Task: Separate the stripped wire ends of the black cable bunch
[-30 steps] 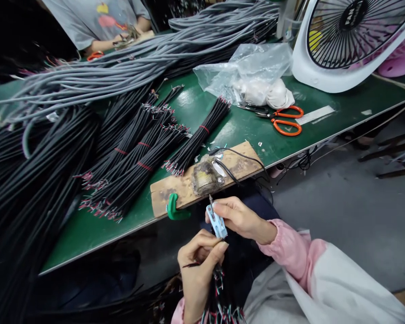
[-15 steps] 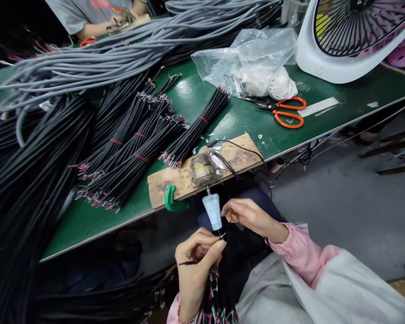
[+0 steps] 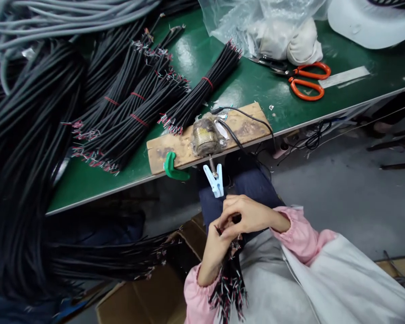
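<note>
My left hand [image 3: 214, 245] is closed round a bundle of black cables [image 3: 230, 281] with stripped coloured wire ends, held upright over my lap. My right hand [image 3: 248, 216] meets it from the right, fingers pinched on the wire tips at the bundle's top. Just above both hands a light blue clip [image 3: 216, 180] hangs free on the shaft of a small motor [image 3: 205, 136]. The motor is fixed to a wooden board [image 3: 246, 123] held to the table edge by a green clamp [image 3: 173, 165].
Tied bundles of black cables [image 3: 135, 119] lie on the green table [image 3: 249, 85], with long black cables [image 3: 23, 157] draped off its left edge. Orange scissors [image 3: 305, 78], a plastic bag [image 3: 256, 22] and a fan base [image 3: 371, 24] sit at the back right. A cardboard box [image 3: 148, 292] stands below.
My right hand let go of the blue clip and dropped down to join my left hand at the cable bundle. The camera tilted downward, so the table moved up in view.
</note>
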The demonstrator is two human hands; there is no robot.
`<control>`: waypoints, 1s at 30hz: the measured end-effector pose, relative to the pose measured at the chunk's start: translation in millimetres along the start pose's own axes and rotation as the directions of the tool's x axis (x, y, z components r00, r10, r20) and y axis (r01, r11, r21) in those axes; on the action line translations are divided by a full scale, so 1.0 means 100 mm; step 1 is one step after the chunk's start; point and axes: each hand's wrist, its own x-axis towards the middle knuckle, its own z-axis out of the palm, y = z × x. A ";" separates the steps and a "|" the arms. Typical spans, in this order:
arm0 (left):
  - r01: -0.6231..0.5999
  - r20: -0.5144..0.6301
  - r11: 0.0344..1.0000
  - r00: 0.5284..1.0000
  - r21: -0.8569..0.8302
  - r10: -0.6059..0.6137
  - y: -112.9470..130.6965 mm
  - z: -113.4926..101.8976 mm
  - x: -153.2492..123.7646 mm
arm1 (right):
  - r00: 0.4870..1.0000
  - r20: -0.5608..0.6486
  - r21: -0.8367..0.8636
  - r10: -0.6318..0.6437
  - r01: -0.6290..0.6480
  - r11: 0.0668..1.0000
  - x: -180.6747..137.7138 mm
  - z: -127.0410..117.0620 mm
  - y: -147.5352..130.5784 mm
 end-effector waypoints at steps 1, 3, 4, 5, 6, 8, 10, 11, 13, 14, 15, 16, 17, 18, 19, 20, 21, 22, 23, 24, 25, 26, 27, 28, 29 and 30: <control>-0.016 -0.007 1.000 1.000 0.010 0.016 0.00 0.01 0.00 | 0.999 0.034 -0.045 -0.021 0.022 0.999 0.01 0.00 -0.01; -0.060 -0.019 0.998 0.998 0.034 0.061 0.00 -0.01 0.01 | 0.999 0.003 -0.088 -0.036 0.037 0.995 0.00 0.02 -0.02; -0.087 -0.026 0.995 0.996 0.044 0.088 -0.01 -0.03 0.01 | 0.998 -0.055 -0.084 -0.033 0.028 0.996 -0.01 0.02 -0.03; -0.117 -0.033 0.992 0.992 0.048 0.119 -0.02 -0.06 0.02 | 0.991 -0.131 -0.067 -0.024 0.016 0.998 -0.02 0.03 -0.03; -0.146 -0.036 0.988 0.988 0.045 0.148 -0.04 -0.10 0.02 | 0.977 -0.215 -0.042 -0.012 0.003 0.999 -0.04 0.04 -0.03; -0.212 -0.055 0.977 0.976 -0.024 0.211 -0.09 -0.18 0.03 | 0.929 -0.370 0.033 0.020 -0.009 0.999 -0.06 0.08 -0.03; -0.290 -0.081 0.942 0.957 -0.167 0.280 -0.12 -0.21 0.03 | 0.876 -0.479 0.126 0.061 0.000 0.992 -0.06 0.14 -0.03; -0.321 -0.069 0.922 0.947 -0.218 0.313 -0.12 -0.21 0.02 | 0.852 -0.517 0.173 0.081 0.012 0.985 -0.05 0.17 -0.04; -0.367 -0.026 0.881 0.926 -0.299 0.377 -0.09 -0.18 0.02 | 0.808 -0.581 0.234 0.099 0.049 0.971 -0.03 0.23 -0.06; -0.377 0.005 0.868 0.917 -0.322 0.400 -0.07 -0.16 0.01 | 0.790 -0.606 0.249 0.097 0.073 0.966 -0.02 0.25 -0.08; -0.382 0.031 0.859 0.909 -0.341 0.417 -0.05 -0.13 0.01 | 0.774 -0.627 0.256 0.090 0.096 0.962 -0.02 0.27 -0.09; -0.382 0.044 0.853 0.905 -0.355 0.424 -0.02 -0.10 0.01 | 0.761 -0.643 0.265 0.084 0.118 0.957 -0.01 0.27 -0.11; -0.380 0.047 0.851 0.905 -0.362 0.424 0.00 -0.08 0.01 | 0.755 -0.650 0.283 0.086 0.136 0.950 -0.01 0.27 -0.12; -0.378 0.040 0.850 0.906 -0.366 0.421 0.02 -0.06 0.01 | 0.758 -0.644 0.325 0.104 0.149 0.934 -0.01 0.27 -0.13; -0.374 0.029 0.851 0.911 -0.368 0.412 0.04 -0.05 0.01 | 0.771 -0.621 0.399 0.142 0.155 0.904 -0.01 0.26 -0.13; -0.368 0.020 0.853 0.915 -0.370 0.403 0.06 -0.04 0.02 | 0.792 -0.578 0.500 0.195 0.156 0.852 -0.01 0.25 -0.13; -0.361 0.014 0.856 0.919 -0.370 0.393 0.09 -0.03 0.02 | 0.819 -0.516 0.617 0.253 0.150 0.773 -0.01 0.24 -0.13; -0.356 0.020 0.860 0.921 -0.366 0.389 0.12 -0.04 0.02 | 0.847 -0.436 0.729 0.305 0.134 0.671 -0.01 0.23 -0.12; -0.354 0.033 0.864 0.920 -0.357 0.390 0.16 -0.04 0.02 | 0.871 -0.353 0.818 0.342 0.110 0.564 -0.01 0.22 -0.12; -0.357 0.041 0.871 0.919 -0.338 0.392 0.20 -0.05 0.02 | 0.889 -0.281 0.876 0.362 0.084 0.475 -0.01 0.20 -0.11; -0.370 0.050 0.878 0.914 -0.305 0.402 0.25 -0.07 0.02 | 0.903 -0.225 0.905 0.366 0.055 0.421 0.00 0.17 -0.10; -0.386 0.045 0.884 0.910 -0.261 0.411 0.30 -0.08 0.01 | 0.914 -0.185 0.914 0.361 0.026 0.405 0.01 0.14 -0.09; -0.408 0.035 0.891 0.905 -0.200 0.423 0.36 -0.09 -0.01 | 0.919 -0.168 0.908 0.357 0.004 0.419 0.03 0.10 -0.09; -0.434 0.029 0.891 0.897 -0.131 0.441 0.41 -0.11 -0.02 | 0.918 -0.173 0.893 0.357 -0.007 0.450 0.05 0.05 -0.08; -0.455 0.017 0.888 0.889 -0.064 0.457 0.45 -0.12 -0.04 | 0.914 -0.192 0.876 0.356 -0.004 0.483 0.09 0.01 -0.08; -0.480 0.006 0.877 0.877 -0.003 0.480 0.50 -0.13 -0.06 | 0.906 -0.220 0.866 0.361 0.011 0.500 0.14 -0.04 -0.08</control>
